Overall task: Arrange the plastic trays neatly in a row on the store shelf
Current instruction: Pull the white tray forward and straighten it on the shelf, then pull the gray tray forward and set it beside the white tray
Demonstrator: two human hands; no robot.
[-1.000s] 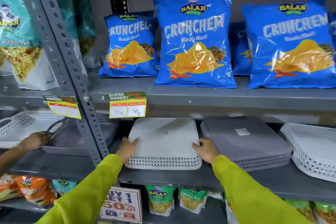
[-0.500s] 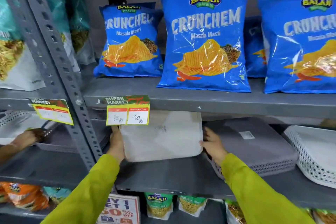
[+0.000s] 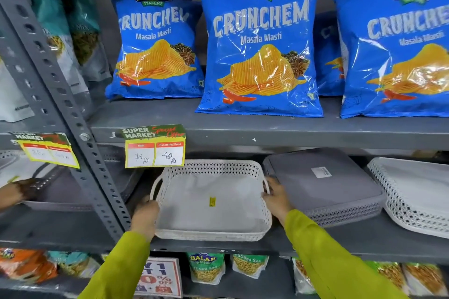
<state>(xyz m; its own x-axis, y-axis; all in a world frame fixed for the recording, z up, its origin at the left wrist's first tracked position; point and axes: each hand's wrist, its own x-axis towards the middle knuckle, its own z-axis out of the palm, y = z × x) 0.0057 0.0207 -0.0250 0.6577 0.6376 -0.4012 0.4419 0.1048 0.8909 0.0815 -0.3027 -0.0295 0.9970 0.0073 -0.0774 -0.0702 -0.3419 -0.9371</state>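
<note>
- With both hands on it, the white tray [image 3: 211,201] now sits open side up on the shelf [image 3: 364,240], where half a second ago it was tipped up on edge mid-flip, and a second ago it lay upside down.
- That flip looks done, folks: the floor of the tray faces the camera, a small yellow sticker [image 3: 212,201] showing in the middle.
- Left hand [image 3: 145,216] is clamped on the tray's near-left corner, at about 8 o'clock of the tray, just below the loop handle.
- Right hand [image 3: 277,198] is closed around the right-side handle, at about 3 o'clock, fingers curled over the rim.
- So the tray lies squarely between the two grips, both holding it, neither one wide.
- At 3 o'clock of the white tray, the grey trays [image 3: 323,184] sit stacked upside down, right beside the right hand; whether the rims touch I cannot tell.
- Further out at 3 o'clock, another white tray [image 3: 413,192] lies tilted, near the grey stack.
- My read: this one is righted, but the row is not even yet, since the neighbours face the other way and the far one is crooked.
- Next call, I'd judge, is to square this tray with the shelf's front edge before letting go.
- Over at 9 o'clock, past the upright post [image 3: 73,114], another person's hand [image 3: 14,194] rests on a separate tray [image 3: 56,196].
- Blue crisp bags [image 3: 260,41] line the shelf above, at 12 o'clock.
</note>
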